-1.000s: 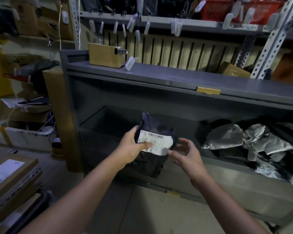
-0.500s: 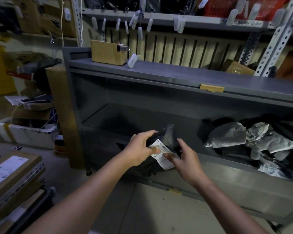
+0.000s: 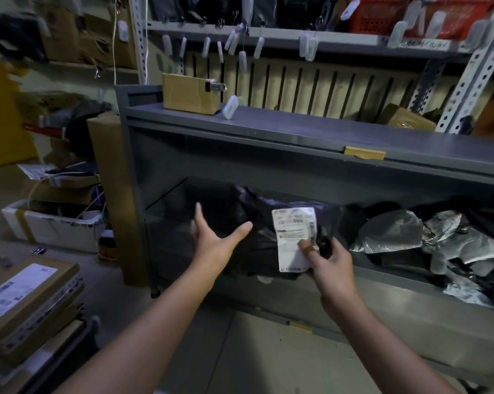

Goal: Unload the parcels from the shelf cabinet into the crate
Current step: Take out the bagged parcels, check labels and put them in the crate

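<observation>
- my right grip (image 3: 329, 263) is curled on the black parcel (image 3: 263, 245), with the thumb pressing its white label (image 3: 294, 237) near the lower corner.
- my left grip (image 3: 211, 240) is wide open, fingers straight and spread, holding nothing, just beside the parcel's left end.
- the parcel hangs at the front edge of the lower shelf of the cabinet (image 3: 297, 129), left of the middle.
- grey parcels (image 3: 391, 234) lie piled toward that shelf's right end.
- a cardboard box (image 3: 190, 93) sits at the left end of the cabinet top.
</observation>
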`<state>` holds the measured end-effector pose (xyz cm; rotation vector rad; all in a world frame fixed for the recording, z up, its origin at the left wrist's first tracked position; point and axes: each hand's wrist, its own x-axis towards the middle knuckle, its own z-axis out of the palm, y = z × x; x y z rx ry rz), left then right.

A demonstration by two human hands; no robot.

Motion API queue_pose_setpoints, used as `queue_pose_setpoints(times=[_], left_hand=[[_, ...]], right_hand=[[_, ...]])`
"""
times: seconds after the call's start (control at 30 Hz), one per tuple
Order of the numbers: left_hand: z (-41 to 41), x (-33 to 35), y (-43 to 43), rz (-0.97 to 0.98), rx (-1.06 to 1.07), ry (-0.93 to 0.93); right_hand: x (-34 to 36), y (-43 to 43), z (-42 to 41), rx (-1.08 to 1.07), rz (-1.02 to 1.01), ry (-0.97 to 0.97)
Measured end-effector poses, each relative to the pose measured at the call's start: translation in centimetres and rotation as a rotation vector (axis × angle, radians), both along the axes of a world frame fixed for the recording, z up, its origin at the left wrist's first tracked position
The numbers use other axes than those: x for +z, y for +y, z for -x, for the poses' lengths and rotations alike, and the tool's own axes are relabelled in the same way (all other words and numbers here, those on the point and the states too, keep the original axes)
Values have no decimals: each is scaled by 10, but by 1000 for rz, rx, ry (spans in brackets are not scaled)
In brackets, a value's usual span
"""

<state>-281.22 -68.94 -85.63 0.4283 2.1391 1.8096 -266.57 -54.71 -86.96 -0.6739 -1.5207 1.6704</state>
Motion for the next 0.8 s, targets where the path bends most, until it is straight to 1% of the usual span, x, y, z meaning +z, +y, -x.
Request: queue_pose_setpoints(times=[0.07,0.1,0.17,0.3,0.33,0.5,0.57,0.7,0.8], left_hand=[[-4,-2,-3,-115,-120,-310],[-9,-4,-4,-146,-206,-413],[-17,-9,0,-190,-342,-485],[-14,-12,13,-404,-337,-506],[-11,-11,14,-423,-334,-497],[-2,-8,13,-371,-313,-437],[4,-5,12,-357,-321,-405],[11,-1,3,-291,-368,-324],[14,-2,-6,-242,-441,-317]], right_hand=[[6,0,2,-28,106,74],[8,0,4,-33,145,105],[12,-4,6,-18,221,151],[10,-10,6,68,333,150],[9,-10,5,82,341,128],[-1,-1,0,149,262,-46],[-1,3,-2,137,232,-105],[-1,17,-5,53,238,-115],[2,18,-8,73,127,-159]])
